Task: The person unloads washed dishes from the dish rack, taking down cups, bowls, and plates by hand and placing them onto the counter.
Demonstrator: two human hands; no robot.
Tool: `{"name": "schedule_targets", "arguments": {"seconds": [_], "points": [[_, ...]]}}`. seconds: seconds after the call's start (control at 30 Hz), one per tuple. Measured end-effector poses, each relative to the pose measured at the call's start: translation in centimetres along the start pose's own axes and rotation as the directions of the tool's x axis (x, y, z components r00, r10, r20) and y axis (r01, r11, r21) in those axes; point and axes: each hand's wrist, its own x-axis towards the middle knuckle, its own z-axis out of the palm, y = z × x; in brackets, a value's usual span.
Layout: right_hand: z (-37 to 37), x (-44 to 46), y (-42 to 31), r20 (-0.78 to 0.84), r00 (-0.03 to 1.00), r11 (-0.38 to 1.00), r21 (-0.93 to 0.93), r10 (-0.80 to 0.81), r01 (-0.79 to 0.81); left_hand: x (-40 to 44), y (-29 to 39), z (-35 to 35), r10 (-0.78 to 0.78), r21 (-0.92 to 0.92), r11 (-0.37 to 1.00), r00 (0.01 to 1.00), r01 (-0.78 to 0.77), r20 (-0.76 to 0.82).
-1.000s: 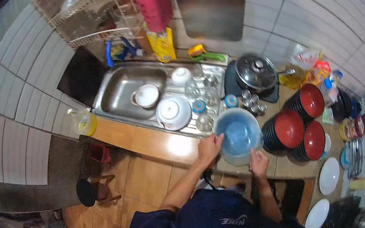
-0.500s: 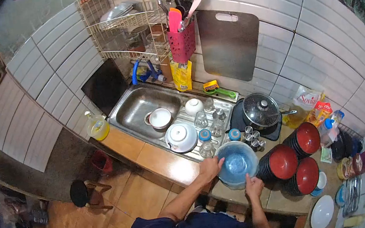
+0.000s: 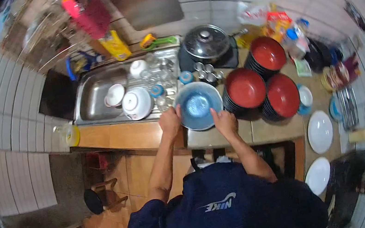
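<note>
A round blue basin (image 3: 197, 105) stands at the counter's front edge, between the sink's drainboard and the stacked bowls. My left hand (image 3: 171, 120) grips its left rim, thumb over the edge. On the front right of the rim, my right hand (image 3: 224, 122) is closed, thumb pointing up along the wall. The inside of the basin looks blue and shiny; whether it holds water I cannot tell. Just right of it rise stacks of black bowls with red insides (image 3: 246, 88). Small metal cups (image 3: 208, 71) and a blue-lidded jar (image 3: 185, 77) are behind it.
At the left, a steel sink (image 3: 96, 96) holds a white bowl, with a large upturned bowl (image 3: 137, 103) and glasses on its drainboard. A lidded pan (image 3: 206, 43) sits at the back. White plates (image 3: 320, 132) lie at the right, and a stool (image 3: 93, 201) is on the floor.
The camera view has turned and shifted, so the counter appears further left and higher. Both hands still hold the basin, which stays in about the same place beside the bowls.
</note>
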Motion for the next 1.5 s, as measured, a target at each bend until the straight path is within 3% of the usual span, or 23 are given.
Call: {"name": "schedule_targets", "arguments": {"seconds": [0.33, 0.43, 0.47, 0.5, 0.53, 0.57, 0.63, 0.7, 0.77, 0.8, 0.87, 0.93, 0.97, 1.0, 1.07, 1.17, 1.2, 1.23, 1.27, 1.33, 1.4, 1.47, 1.5], "points": [[-0.7, -0.6, -0.1, -0.016, 0.997, 0.997, 0.045, 0.070, -0.069, -0.3, 0.7, -0.6, -0.062, -0.038, 0.998, 0.996, 0.059, -0.060], [-2.5, -3.3, -1.1, 0.195, 0.979, 0.993, -0.113, 0.053, -0.031, -0.8, -0.5, -3.2, -0.181, -0.128, 0.975, 0.983, 0.179, -0.005], [-2.5, -4.5, -1.0, 0.271, 0.962, 0.986, -0.165, 0.021, 0.025, -1.1, -1.8, -3.9, -0.125, -0.249, 0.962, 0.992, 0.116, -0.024], [-2.0, -5.3, -0.7, 0.391, 0.920, 0.999, 0.029, 0.024, -0.038, -1.6, -2.4, -5.1, -0.146, -0.348, 0.933, 0.983, 0.097, -0.115], [-4.0, -5.8, -3.3, 0.547, 0.834, 0.991, 0.052, 0.072, -0.120, -1.6, -3.2, -6.6, -0.164, -0.436, 0.898, 0.965, 0.060, -0.206], [-3.6, -6.3, -4.7, 0.544, 0.838, 0.994, 0.110, -0.039, -0.025, -0.7, -4.9, -8.2, -0.204, -0.440, 0.895, 0.948, 0.078, -0.246], [-3.0, -5.1, -10.2, 0.528, 0.828, 0.978, 0.176, -0.187, 0.108, 1.6, -8.8, -11.9, -0.245, -0.636, 0.764, 0.863, -0.108, -0.441], [-3.7, -3.9, -18.8, 0.400, 0.848, 0.817, 0.574, -0.348, 0.065, 6.0, -14.6, -17.2, -0.330, -0.687, 0.703, 0.772, -0.183, -0.544], [-3.5, -1.7, -26.8, 0.118, 0.802, 0.658, 0.647, -0.586, 0.385, 10.5, -20.4, -24.0, -0.357, -0.724, 0.625, 0.717, -0.293, -0.599], [-3.1, -0.3, -30.8, 0.038, 0.743, 0.589, 0.638, -0.668, 0.497, 12.6, -23.0, -28.1, -0.360, -0.763, 0.532, 0.717, -0.368, -0.597], [-2.9, 2.2, -39.3, -0.127, 0.583, 0.422, 0.570, -0.802, 0.705, 17.0, -28.9, -35.0, -0.302, -0.734, 0.511, 0.706, -0.447, -0.640], [-3.1, 4.3, -48.8, -0.233, 0.500, 0.324, 0.527, -0.834, 0.786, 22.7, -33.7, -41.2, -0.263, -0.646, 0.577, 0.636, -0.499, -0.726], [-2.9, 5.0, -53.1, -0.231, 0.541, 0.335, 0.575, -0.808, 0.747, 25.4, -35.5, -44.0, -0.246, -0.637, 0.542, 0.622, -0.548, -0.744], [-3.1, 6.3, -57.1, -0.250, 0.504, 0.347, 0.479, -0.827, 0.806, 28.3, -37.3, -46.6, -0.221, -0.625, 0.513, 0.614, -0.588, -0.758], [-2.3, 9.3, -64.5, -0.345, 0.494, 0.344, 0.413, -0.798, 0.843, 34.6, -40.2, -50.8, -0.121, -0.494, 0.651, 0.564, -0.576, -0.817], [-2.4, 14.1, -73.4, -0.442, 0.416, 0.431, 0.071, -0.795, 0.899, 41.5, -42.0, -54.2, -0.066, -0.424, 0.716, 0.551, -0.554, -0.832], [-2.1, 16.4, -75.7, -0.513, 0.395, 0.468, -0.014, -0.762, 0.884, 43.1, -42.1, -54.9, -0.044, -0.446, 0.763, 0.650, -0.468, -0.758], [-2.4, 18.1, -77.7, -0.467, 0.495, 0.592, -0.079, -0.732, 0.802, 44.6, -42.4, -55.8, -0.026, -0.447, 0.810, 0.739, -0.379, -0.673], [-2.6, 19.5, -79.6, -0.475, 0.489, 0.592, -0.088, -0.732, 0.801, 46.0, -42.8, -56.9, -0.021, -0.447, 0.805, 0.734, -0.391, -0.679], [-2.7, 22.2, -82.4, -0.333, 0.729, 0.796, -0.141, -0.598, 0.588, 48.0, -43.3, -58.4, -0.021, -0.421, 0.901, 0.957, -0.107, -0.289], [-2.0, 24.8, -84.2, -0.263, 0.804, 0.845, -0.130, -0.534, 0.519, 51.5, -44.1, -57.5, -0.083, -0.451, 0.890, 0.951, -0.064, -0.299], [-0.7, 27.7, -85.1, -0.184, 0.874, 0.893, -0.116, -0.450, 0.436, 58.3, -47.0, -56.1, -0.030, -0.677, 0.735, 0.999, 0.047, 0.037], [0.1, 29.4, -85.4, -0.063, 0.911, 0.913, 0.008, -0.408, 0.409, 57.4, -46.2, -56.0, -0.039, -0.649, 0.758, 0.998, 0.059, 0.045]]}}
